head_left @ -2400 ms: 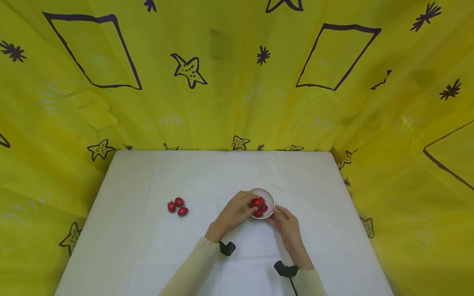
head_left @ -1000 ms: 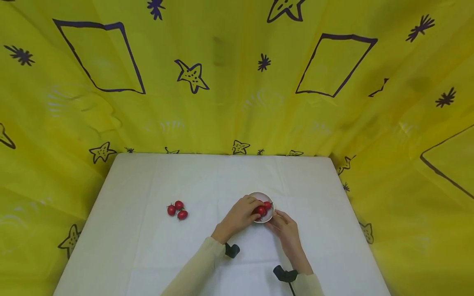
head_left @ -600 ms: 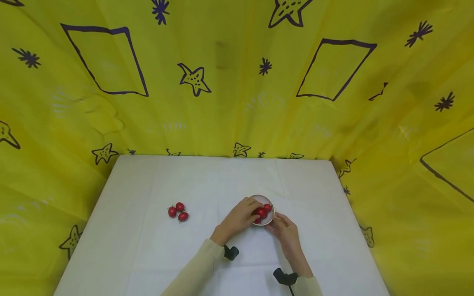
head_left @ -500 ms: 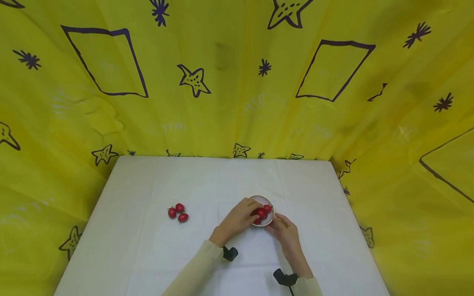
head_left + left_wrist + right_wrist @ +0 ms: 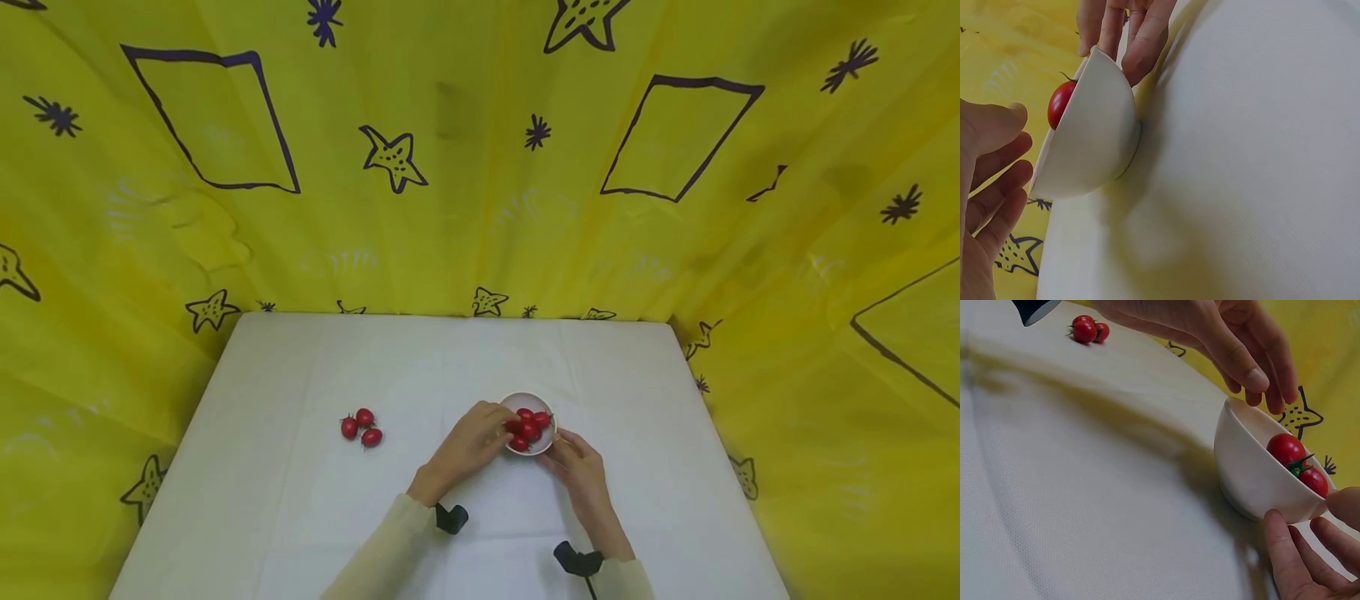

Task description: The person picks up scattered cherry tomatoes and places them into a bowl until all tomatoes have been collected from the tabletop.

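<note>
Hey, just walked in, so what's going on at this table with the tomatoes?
Someone's right hand is holding the side of a small white bowl, with its thumb at the rim. Their left hand is at the opposite side of the bowl, fingers loosely bent and seemingly holding nothing. Several red tomatoes are inside the bowl. Three more tomatoes sit together on the white table, off to the person's left, with neither hand touching them.

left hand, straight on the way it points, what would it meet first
Likely the red tomatoes in the white bowl, just ahead of the left hand in the head view; depth is unclear, so the rim might come first.
</note>
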`<state>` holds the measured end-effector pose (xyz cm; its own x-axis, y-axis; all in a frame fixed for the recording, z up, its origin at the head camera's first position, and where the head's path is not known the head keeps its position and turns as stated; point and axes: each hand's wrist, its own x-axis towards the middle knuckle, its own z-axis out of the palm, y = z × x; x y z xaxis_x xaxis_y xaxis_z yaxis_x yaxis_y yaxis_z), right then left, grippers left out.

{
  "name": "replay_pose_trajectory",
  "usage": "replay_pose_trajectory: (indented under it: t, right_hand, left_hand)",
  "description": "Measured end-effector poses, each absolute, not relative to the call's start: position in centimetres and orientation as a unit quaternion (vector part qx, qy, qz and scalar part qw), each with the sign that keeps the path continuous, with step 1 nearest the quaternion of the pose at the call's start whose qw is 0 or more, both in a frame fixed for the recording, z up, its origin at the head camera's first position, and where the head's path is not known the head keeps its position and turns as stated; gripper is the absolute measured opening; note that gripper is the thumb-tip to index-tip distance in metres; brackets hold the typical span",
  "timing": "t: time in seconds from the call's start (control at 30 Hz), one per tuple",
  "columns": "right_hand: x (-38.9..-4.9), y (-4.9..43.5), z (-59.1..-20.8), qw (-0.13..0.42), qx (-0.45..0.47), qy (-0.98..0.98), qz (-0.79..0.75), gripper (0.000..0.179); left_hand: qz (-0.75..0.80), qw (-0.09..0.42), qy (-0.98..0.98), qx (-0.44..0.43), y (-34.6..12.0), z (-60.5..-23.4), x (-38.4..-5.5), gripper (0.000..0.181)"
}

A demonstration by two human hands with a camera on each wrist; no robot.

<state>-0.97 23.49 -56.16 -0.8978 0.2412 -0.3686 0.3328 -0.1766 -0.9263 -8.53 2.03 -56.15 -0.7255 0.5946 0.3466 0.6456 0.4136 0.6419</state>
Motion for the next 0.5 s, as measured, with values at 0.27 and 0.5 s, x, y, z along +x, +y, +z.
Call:
replay_pose_trajectory:
  t: [0.27,0.5]
  right_hand:
    - [-1.2,23.4,-56.0,0.041,0.236,0.638,-0.732,0.042]
    - [-1.2,23.5,-55.9,0.045,0.242,0.645,-0.724,0.042]
  left_hand:
    - [-0.43,0.016,-0.846,-0.315,-0.6,-56.6,-7.7,0.03]
    - [-0.418,0.025,-0.866,-0.275,-3.4,-57.1,-7.0,0.028]
